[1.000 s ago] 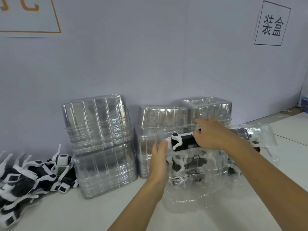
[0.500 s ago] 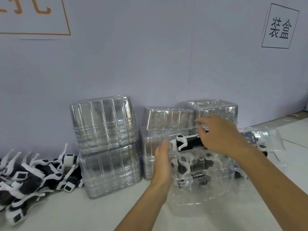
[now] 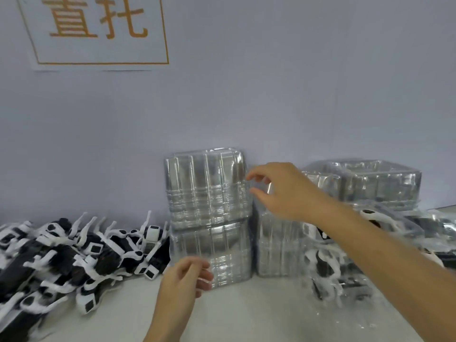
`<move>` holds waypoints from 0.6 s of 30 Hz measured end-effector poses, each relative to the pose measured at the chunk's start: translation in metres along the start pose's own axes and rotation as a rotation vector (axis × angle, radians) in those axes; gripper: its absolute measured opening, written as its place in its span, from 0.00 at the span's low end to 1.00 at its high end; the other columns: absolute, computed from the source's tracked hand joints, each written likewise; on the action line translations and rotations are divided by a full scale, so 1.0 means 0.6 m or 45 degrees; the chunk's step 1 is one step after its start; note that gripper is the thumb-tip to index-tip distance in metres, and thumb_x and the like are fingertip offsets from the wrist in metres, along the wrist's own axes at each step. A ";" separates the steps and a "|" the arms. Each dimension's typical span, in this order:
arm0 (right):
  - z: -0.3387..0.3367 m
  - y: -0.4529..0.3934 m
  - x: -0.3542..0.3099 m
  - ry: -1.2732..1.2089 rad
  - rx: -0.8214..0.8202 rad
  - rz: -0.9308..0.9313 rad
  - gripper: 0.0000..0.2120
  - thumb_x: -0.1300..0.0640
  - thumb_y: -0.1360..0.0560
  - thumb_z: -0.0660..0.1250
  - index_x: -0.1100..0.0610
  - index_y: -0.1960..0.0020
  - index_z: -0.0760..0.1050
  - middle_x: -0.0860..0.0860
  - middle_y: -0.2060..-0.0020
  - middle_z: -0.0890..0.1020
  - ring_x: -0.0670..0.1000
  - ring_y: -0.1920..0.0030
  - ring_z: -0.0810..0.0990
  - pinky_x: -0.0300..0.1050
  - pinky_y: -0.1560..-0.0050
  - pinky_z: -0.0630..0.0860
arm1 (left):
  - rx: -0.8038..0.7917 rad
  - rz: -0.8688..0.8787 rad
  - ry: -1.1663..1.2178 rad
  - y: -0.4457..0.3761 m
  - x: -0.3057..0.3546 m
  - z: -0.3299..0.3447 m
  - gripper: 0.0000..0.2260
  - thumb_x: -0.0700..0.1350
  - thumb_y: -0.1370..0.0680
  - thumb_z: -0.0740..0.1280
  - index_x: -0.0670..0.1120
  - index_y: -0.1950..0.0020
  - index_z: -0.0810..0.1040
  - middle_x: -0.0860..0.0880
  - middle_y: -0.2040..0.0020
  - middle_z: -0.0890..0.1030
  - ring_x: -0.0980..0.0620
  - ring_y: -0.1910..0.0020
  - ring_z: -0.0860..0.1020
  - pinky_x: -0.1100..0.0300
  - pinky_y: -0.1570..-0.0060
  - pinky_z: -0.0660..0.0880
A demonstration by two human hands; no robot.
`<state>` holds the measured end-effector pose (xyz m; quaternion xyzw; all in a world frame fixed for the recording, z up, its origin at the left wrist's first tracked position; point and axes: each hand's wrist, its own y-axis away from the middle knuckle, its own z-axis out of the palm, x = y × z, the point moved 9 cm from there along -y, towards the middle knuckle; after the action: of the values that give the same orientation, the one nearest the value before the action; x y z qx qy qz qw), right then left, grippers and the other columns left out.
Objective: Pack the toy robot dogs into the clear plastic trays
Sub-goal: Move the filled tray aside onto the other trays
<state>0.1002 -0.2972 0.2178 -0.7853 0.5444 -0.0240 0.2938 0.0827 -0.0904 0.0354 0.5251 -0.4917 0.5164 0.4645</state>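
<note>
A pile of black-and-white toy robot dogs (image 3: 74,248) lies on the table at the left. Two stacks of empty clear plastic trays stand against the wall, the upper stack (image 3: 207,188) resting on the lower stack (image 3: 214,253). My right hand (image 3: 278,191) reaches to the upper stack's right edge, thumb and forefinger apart, holding nothing. Low in front of the lower stack hovers my left hand (image 3: 185,277), its fingers loosely curled and empty. Partly behind my right forearm sit clear trays with dogs packed inside (image 3: 330,265).
More empty tray stacks stand in the middle (image 3: 276,245) and at the back right (image 3: 380,183). A grey wall with an orange-lettered sign (image 3: 98,28) closes off the back. The white tabletop (image 3: 246,312) lies in front of the stacks.
The view has swung left. My right hand left the dog in the packed tray and moved to the upper empty stack. My left hand came off the tray's side and moved left.
</note>
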 end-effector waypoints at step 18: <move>0.053 -0.175 -0.130 -0.027 -0.110 -0.145 0.24 0.45 0.25 0.73 0.49 0.32 0.74 0.48 0.45 0.77 0.49 0.45 0.76 0.43 0.42 0.73 | 0.106 0.140 0.010 -0.035 -0.001 -0.103 0.10 0.33 0.19 0.62 0.42 0.55 0.81 0.44 0.64 0.84 0.55 0.70 0.79 0.69 0.70 0.72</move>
<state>0.1681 -0.1910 0.2651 -0.8271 0.4964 -0.0089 0.2636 0.0985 -0.0268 0.0375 0.5142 -0.4961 0.5630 0.4153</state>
